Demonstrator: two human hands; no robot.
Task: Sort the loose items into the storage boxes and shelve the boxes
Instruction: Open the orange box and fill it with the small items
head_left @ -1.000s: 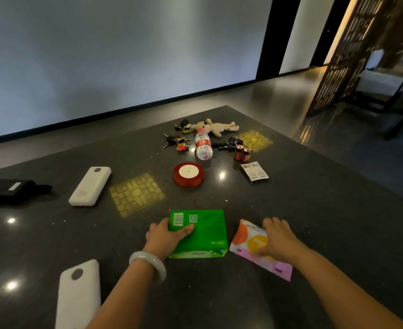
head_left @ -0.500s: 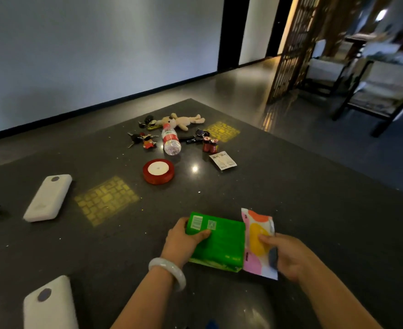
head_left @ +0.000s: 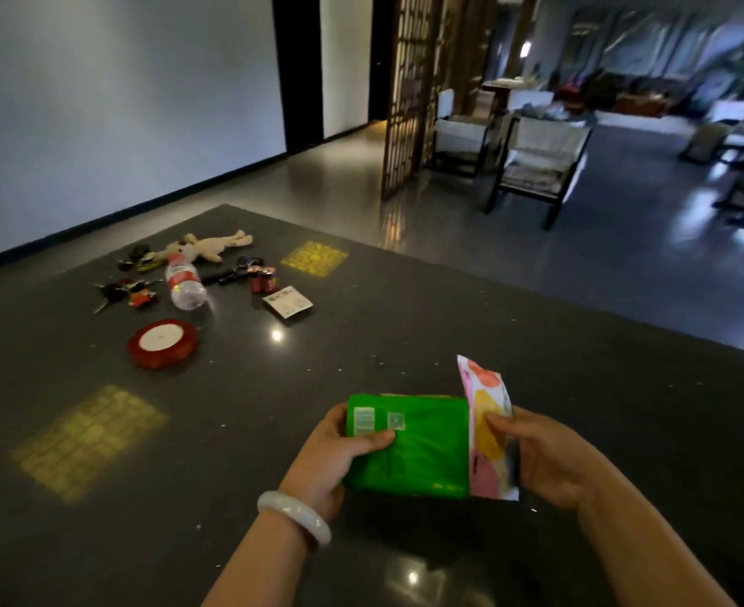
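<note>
- Head view: green pack [head_left: 409,449] is gripped at its left end by the left hand [head_left: 335,453], thumb laid over the top face by the white label.
- Pink pack [head_left: 488,431] is pinched by the right hand [head_left: 545,457] and stood on edge, its side pressed against the right end of the green pack.
- Change noted: one second ago both packs lay flat on the table [head_left: 580,387], a little apart, a hand resting on each. Both are now raised off the surface and brought together; the view has also swung to the right.
- Judged meaning: the two soft packs are being gathered as one bundle, probably for the same box. No storage box or shelf is seen here, so the destination cannot be told.
- Still unsorted, all well beyond the green pack and to its left: red tape roll [head_left: 163,343], nearest; bottle [head_left: 184,284] lying on its side past the roll; keys [head_left: 122,293] left of the bottle; plush toy [head_left: 208,248] behind the bottle; batteries [head_left: 264,278] and card [head_left: 288,301] right of the bottle.
- Task judged at an early stage: nothing is seen boxed.
- A pale bangle [head_left: 295,516] is worn on the left wrist.
</note>
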